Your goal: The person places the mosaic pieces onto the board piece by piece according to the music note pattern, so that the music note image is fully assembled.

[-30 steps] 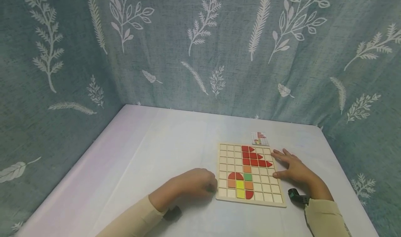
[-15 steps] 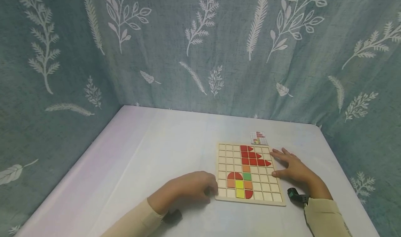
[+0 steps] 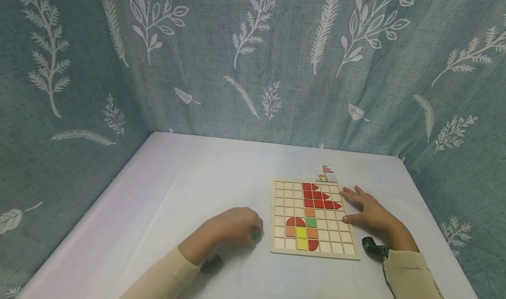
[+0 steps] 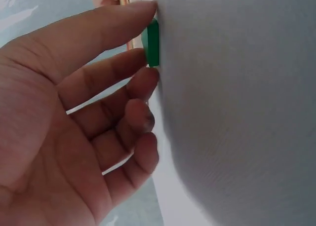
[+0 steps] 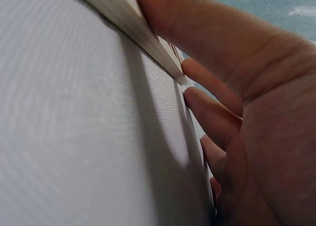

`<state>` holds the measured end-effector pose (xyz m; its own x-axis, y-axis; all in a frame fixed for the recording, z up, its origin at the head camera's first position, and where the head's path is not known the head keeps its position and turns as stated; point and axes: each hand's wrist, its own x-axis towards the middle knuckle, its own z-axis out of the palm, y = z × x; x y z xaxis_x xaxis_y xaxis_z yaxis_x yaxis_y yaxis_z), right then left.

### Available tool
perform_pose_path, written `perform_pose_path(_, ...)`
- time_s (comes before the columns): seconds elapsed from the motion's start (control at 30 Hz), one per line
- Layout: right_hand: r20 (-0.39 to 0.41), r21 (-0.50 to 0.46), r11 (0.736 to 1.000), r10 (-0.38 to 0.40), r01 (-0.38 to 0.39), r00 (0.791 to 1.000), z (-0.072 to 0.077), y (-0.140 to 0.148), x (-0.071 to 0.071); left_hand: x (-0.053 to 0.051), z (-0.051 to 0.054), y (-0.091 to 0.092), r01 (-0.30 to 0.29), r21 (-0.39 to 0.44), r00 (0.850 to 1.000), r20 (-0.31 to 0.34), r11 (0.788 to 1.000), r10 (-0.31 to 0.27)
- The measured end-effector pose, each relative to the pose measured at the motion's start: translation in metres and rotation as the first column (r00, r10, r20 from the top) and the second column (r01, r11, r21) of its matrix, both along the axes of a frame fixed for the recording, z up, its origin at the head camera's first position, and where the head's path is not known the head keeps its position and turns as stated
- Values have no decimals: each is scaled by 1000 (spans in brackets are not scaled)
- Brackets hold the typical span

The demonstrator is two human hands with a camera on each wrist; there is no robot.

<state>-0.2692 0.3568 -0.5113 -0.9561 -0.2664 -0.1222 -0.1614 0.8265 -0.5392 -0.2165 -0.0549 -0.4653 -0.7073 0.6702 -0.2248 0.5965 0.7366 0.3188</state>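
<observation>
In the head view my left hand (image 3: 239, 226) is low over the table, left of the wooden grid board (image 3: 284, 251). Its thumb and index finger pinch a small green block (image 4: 153, 43), which sits right at the table surface in the left wrist view. The other fingers are bent loosely. My right hand (image 3: 369, 211) lies spread at the board's right edge, its thumb (image 5: 168, 14) on the rim. Red, orange, yellow and green tiles fill some of the board's cells, among them a green tile (image 3: 311, 222) and a yellow tile (image 3: 302, 244).
Behind the board lies a small card (image 3: 326, 173) printted with a coloured grid pattern. The white table (image 3: 205, 171) reaches back to a leaf-patterned curtain (image 3: 221, 62). A black wrist camera (image 3: 369, 245) sits beside the right wrist.
My left hand has moved left, away from the board's edge, and the green block now shows between its fingers. The right hand stays at the board's edge.
</observation>
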Motion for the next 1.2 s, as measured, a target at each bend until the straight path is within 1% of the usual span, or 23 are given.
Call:
perform_pose_path(0.1,-5,2,1000,4,-4,1000,0,0,1,-1,1,-1,2,-10,1000,0,1000,-2)
perform_pose_path(0.23,-16,-2,1000,18,-18,1000,1,-1,2,-2,1,0,21,-32,1000,-9,999,-22)
perform_pose_path(0.3,-17,0,1000,15,-15,1000,1,-2,2,-2,2,1,50,-36,998,-24,998,-51)
perform_pose_path(0.4,-12,5,1000,-5,5,1000,2,-3,2,-5,1,5,115,-9,992,-58,993,-115)
perform_pose_path(0.5,-7,8,1000,-23,23,1000,3,-3,3,-7,0,12,204,27,973,-111,979,-200)
perform_pose_path(0.6,-12,9,1000,-21,21,1000,3,-2,3,-8,-1,23,288,37,945,-171,957,-278)
perform_pose_path(0.7,-16,9,1000,-13,13,1000,2,-2,3,-8,-1,36,338,37,925,-197,941,-324)
perform_pose_path(0.87,-15,7,1000,-8,8,1000,1,-2,2,-6,-1,56,387,44,908,-191,921,-373)
perform_pose_path(1.0,-8,7,1000,-14,14,1000,1,-2,1,-4,-1,64,415,42,897,-189,909,-401)
perform_pose_path(1.07,-6,3,1000,-14,14,1000,1,-2,1,-4,-2,67,412,52,898,-189,910,-397)
perform_pose_path(1.2,-5,-5,1000,-12,11,1000,1,-1,1,-4,-2,69,402,84,901,-216,912,-377)
